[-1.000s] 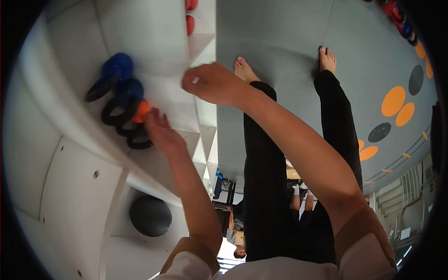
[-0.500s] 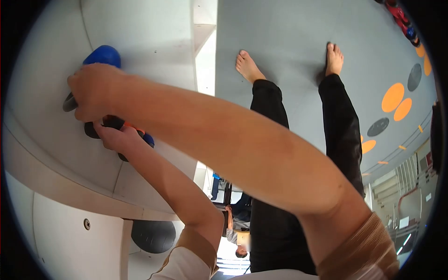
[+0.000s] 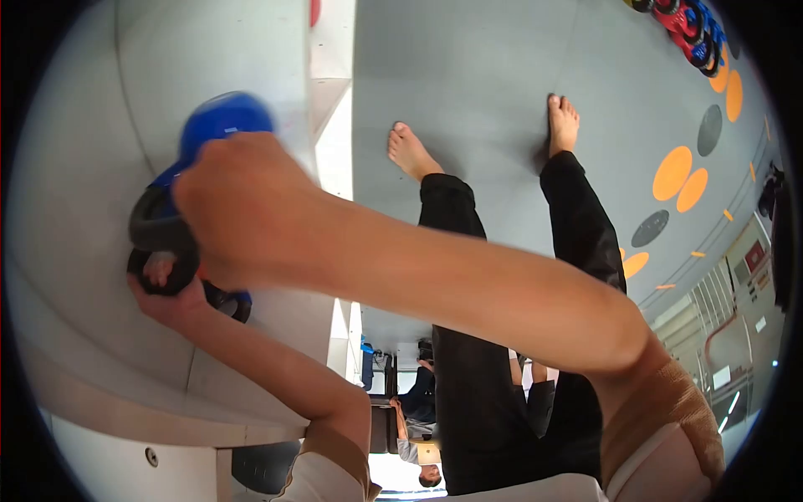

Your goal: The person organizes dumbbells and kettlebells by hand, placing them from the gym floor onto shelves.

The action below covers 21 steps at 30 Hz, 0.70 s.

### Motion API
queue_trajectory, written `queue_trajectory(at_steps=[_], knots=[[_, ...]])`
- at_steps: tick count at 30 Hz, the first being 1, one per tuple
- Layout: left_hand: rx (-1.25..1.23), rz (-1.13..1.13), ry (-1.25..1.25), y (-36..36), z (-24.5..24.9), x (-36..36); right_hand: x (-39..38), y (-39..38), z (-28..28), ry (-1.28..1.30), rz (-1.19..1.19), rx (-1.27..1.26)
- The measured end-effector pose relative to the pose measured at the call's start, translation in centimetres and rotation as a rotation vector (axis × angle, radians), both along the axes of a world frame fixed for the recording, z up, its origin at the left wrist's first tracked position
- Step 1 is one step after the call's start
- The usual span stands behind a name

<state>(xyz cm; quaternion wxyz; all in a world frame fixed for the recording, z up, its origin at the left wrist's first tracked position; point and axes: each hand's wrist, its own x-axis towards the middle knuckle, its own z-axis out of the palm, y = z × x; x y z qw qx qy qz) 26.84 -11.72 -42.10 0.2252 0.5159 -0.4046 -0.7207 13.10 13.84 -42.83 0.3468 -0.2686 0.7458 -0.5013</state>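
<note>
A blue kettlebell (image 3: 219, 119) with a dark handle (image 3: 159, 219) is on the pale shelf at the left. My right hand (image 3: 242, 197), slightly blurred, is closed at this handle, its fingers mostly hidden behind the back of the hand. Just below it, my left hand (image 3: 171, 301) grips a black ring-shaped kettlebell handle (image 3: 186, 280), with fingertips showing through the loop. What body belongs to that handle is hidden. Beside my left wrist is another black handle (image 3: 240, 308) with a bit of blue, partly covered by my arm.
The pale shelf (image 3: 259, 360) has a raised front edge along its right side. My bare feet stand on a grey floor (image 3: 477, 75) with orange and grey circles. Red and blue kettlebells (image 3: 694, 33) are lined up at the far upper right. A person (image 3: 410, 443) appears upside down behind my legs.
The view has shifted. My right hand and the blue kettlebell have moved toward the shelf's edge, exposing more of its handle. My left fingers now show through the black loop.
</note>
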Motion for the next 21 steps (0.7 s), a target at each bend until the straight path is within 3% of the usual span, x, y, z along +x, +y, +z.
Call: queue_trajectory(at_steps=[2, 3, 5, 9, 11, 13, 15, 17, 19, 21], knots=[[-0.028, 0.051, -0.003, 0.7, 0.0, 0.0, 0.7, 6.1, 1.0, -0.132, 0.099, 0.164], [-0.020, 0.052, -0.010, 0.4, -0.1, 0.4, 2.0, 8.9, 0.9, -0.182, 0.040, 0.227], [0.020, -0.023, 0.051, -0.9, -0.4, 1.1, 4.1, 14.0, 1.1, -0.284, -0.364, 0.134], [0.031, -0.040, 0.002, 1.7, 0.0, 1.0, 6.9, 21.0, 0.1, -0.678, -0.948, 0.301], [-0.084, -0.237, 0.040, 5.5, -0.5, 0.6, 9.5, 26.5, -2.7, -0.721, -1.203, 0.272], [-0.291, -0.319, -0.134, 10.8, -1.4, 0.7, 10.4, 30.9, -3.2, -0.798, -1.429, 0.264], [-0.258, -0.347, -0.362, 16.7, 1.2, 0.3, 11.5, 35.6, -2.7, -0.743, -1.597, 0.295], [-0.299, -0.497, -0.396, 22.6, 2.7, 1.8, 13.1, 39.9, -1.8, -0.719, -1.758, 0.270], [-0.144, -0.729, -0.336, 29.0, 4.5, 2.1, 15.4, 43.7, -1.6, -0.670, -1.865, 0.241], [0.012, -0.955, -0.426, 35.3, 5.7, 0.7, 15.7, 46.2, -0.5, -0.688, -1.992, 0.217]])
